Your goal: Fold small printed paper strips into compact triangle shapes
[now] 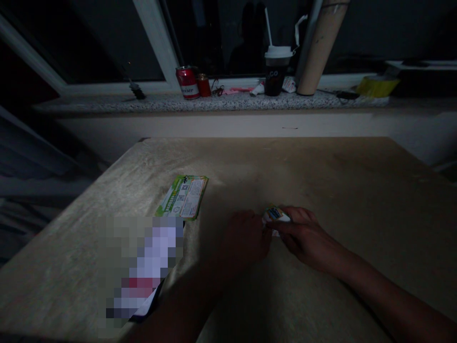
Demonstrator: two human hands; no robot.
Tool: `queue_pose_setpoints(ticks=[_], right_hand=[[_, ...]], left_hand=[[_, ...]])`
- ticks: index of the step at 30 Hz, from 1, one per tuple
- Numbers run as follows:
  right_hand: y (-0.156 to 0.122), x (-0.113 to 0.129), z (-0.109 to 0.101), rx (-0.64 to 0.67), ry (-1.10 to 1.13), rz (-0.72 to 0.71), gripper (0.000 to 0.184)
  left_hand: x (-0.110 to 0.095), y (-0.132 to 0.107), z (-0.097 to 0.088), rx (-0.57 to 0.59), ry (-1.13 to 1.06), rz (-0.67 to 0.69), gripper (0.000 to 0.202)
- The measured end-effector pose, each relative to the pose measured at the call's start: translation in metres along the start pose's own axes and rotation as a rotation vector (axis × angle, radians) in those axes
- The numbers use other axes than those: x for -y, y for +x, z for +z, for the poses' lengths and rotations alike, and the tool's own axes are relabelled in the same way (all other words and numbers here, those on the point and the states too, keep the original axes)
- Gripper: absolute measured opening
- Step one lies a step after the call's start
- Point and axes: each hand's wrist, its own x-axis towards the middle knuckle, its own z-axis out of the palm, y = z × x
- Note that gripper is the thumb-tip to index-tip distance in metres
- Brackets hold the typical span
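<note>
A small printed packet (277,215), white with green, yellow and dark blue parts, is between my two hands just above or on the table. My right hand (307,234) is closed on its right side, the fingers curled round it. On the other side my left hand (250,234) is closed against the packet's left edge, dark in shadow. Most of the packet is hidden by fingers, so its full shape does not show. To the left lies a flat green and white printed packet (183,197), with a lit phone (159,262) close in front of it, its screen blurred out.
The table (342,186) has a pale cover. Behind it, the stone windowsill (157,105) holds a red can (187,83), a smaller red container (203,85), a lidded dark cup (275,71), a cardboard tube (321,50) and a yellow tape roll (377,87).
</note>
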Motion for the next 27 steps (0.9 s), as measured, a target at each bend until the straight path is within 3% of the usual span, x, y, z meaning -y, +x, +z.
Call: queue_pose_setpoints(ticks=[10, 20, 27], right_hand=[[0.000, 0.002, -0.001, 0.020, 0.024, 0.037, 0.053], [0.009, 0.010, 0.013, -0.125, 0.000, 0.116, 0.016], [0.012, 0.005, 0.019, -0.155, -0.035, 0.127, 0.014]], left_hand=[[0.005, 0.002, -0.005, -0.004, 0.092, -0.071, 0.050], [0.014, 0.002, -0.013, 0.063, 0.010, -0.101, 0.030], [0.015, 0.001, -0.011, 0.055, -0.022, -0.113, 0.034]])
